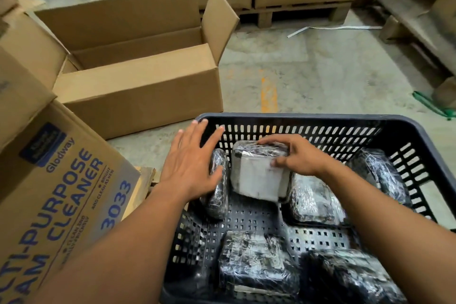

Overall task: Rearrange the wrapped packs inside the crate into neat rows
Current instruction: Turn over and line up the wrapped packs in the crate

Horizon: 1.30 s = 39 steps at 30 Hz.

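A dark perforated plastic crate point(308, 122) sits on the floor in front of me with several plastic-wrapped packs in it. My right hand point(297, 155) grips a pack with a pale face point(256, 177), tilted up near the far wall. My left hand point(190, 164) is spread open, its fingers resting against a dark pack standing on edge point(218, 201) at the crate's left wall. Another pack point(313, 201) lies under my right wrist, one point(381, 173) leans at the right wall, and two point(254, 264) point(350, 276) lie at the near side.
An open cardboard box point(138, 91) stands on the concrete floor to the far left of the crate. A printed foam-cleaner carton point(56, 195) leans at my left. Stacked cartons on a wooden pallet point(296, 13) are at the back, more pallets at right.
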Each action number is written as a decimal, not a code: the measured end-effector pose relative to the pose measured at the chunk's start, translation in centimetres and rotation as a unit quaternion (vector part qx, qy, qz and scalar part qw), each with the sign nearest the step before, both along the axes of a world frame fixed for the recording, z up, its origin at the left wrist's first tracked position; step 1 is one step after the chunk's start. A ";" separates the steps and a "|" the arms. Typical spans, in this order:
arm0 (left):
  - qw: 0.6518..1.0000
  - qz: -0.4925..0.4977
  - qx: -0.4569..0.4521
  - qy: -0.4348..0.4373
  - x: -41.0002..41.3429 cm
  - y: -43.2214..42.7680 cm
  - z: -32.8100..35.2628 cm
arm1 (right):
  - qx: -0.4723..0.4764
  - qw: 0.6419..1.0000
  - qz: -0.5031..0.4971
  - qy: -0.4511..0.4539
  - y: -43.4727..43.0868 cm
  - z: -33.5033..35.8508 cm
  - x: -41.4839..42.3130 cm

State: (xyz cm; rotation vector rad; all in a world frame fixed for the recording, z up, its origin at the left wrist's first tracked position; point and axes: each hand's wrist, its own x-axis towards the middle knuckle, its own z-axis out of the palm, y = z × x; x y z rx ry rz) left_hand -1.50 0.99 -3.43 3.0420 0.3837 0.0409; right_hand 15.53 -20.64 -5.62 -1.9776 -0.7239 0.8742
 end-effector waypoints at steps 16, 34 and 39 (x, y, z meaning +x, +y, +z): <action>0.893 0.187 -0.402 -0.074 3.5 -3.1 1.7 | 0.191 0.935 -0.202 0.219 -2.0 0.1 -2.6; 0.977 0.161 -0.141 -0.003 0.5 1.4 -0.9 | -0.077 0.959 -0.255 0.098 1.0 -8.8 -4.4; 0.975 0.158 -0.154 -0.003 0.5 1.9 -1.2 | -0.301 0.935 -0.160 -0.103 2.9 -9.2 -4.3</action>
